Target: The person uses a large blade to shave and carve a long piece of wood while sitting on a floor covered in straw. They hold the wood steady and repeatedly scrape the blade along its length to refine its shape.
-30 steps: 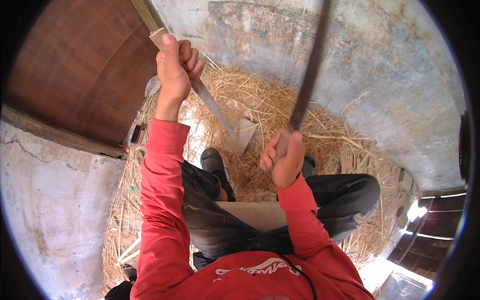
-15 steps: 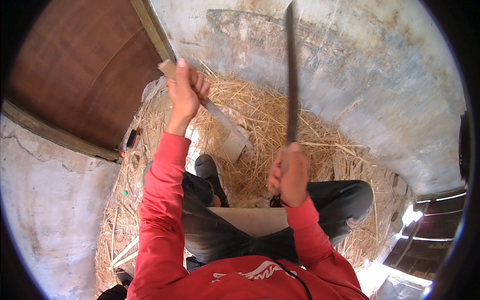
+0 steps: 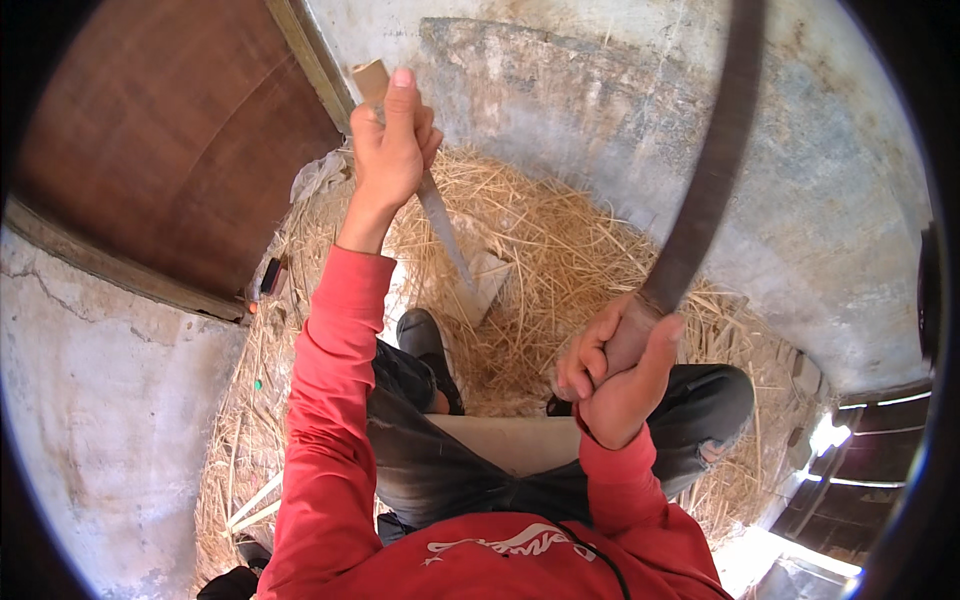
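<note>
My left hand [image 3: 392,155], raised ahead and to the left, is closed around a pale wooden stick [image 3: 438,215]. The stick's blunt tan end pokes out above the thumb, and its narrower end slants down toward a pale block [image 3: 491,288] on the straw; whether they touch I cannot tell. In my right hand [image 3: 625,375], over my right knee, is the handle of a machete [image 3: 712,165]. Its long dark blade points up and away to the right, apart from the stick, with the tip cut off by the upper edge.
Straw and shavings [image 3: 540,220] cover the ground around my dark shoes [image 3: 425,345]. I sit with knees spread, a pale seat edge [image 3: 510,440] between my thighs. A stained plaster wall [image 3: 800,200] curves ahead and right; a brown door panel [image 3: 170,140] stands at left.
The machete blade has swung from nearly upright to a rightward tilt, and my right hand has shifted right and turned. My left hand has moved up and slightly right with the stick.
</note>
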A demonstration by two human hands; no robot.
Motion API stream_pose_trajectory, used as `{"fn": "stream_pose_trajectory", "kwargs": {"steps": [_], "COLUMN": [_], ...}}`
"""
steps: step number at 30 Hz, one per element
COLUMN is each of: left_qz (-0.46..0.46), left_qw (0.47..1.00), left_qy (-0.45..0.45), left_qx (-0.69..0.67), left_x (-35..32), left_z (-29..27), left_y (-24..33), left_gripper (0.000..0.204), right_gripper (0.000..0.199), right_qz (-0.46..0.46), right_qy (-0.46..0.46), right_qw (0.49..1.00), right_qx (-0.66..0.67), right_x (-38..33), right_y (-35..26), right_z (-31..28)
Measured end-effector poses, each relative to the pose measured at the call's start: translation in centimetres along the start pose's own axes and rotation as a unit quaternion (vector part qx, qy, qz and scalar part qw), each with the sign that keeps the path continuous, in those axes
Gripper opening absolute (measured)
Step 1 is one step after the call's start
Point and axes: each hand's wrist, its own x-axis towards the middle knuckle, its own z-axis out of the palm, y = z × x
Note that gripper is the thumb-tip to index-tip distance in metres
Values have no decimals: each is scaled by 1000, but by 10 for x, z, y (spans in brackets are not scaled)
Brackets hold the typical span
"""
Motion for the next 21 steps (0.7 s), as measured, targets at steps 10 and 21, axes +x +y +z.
{"fn": "stream_pose_trajectory", "kwargs": {"steps": [10,21], "left_qz": [-17,-1], "left_qw": [993,998], "left_qy": [-89,-55], "left_qx": [-71,-15], "left_x": [-1,1], "left_z": [0,-16], "left_y": [3,-1], "left_gripper": [62,66], "right_gripper": [54,44], "right_qz": [386,236], "right_qy": [35,-47], "right_qw": [897,963], "right_qx": [-215,-117], "right_x": [-46,-33], "right_y": [195,122], "right_z": [-81,-25]}}
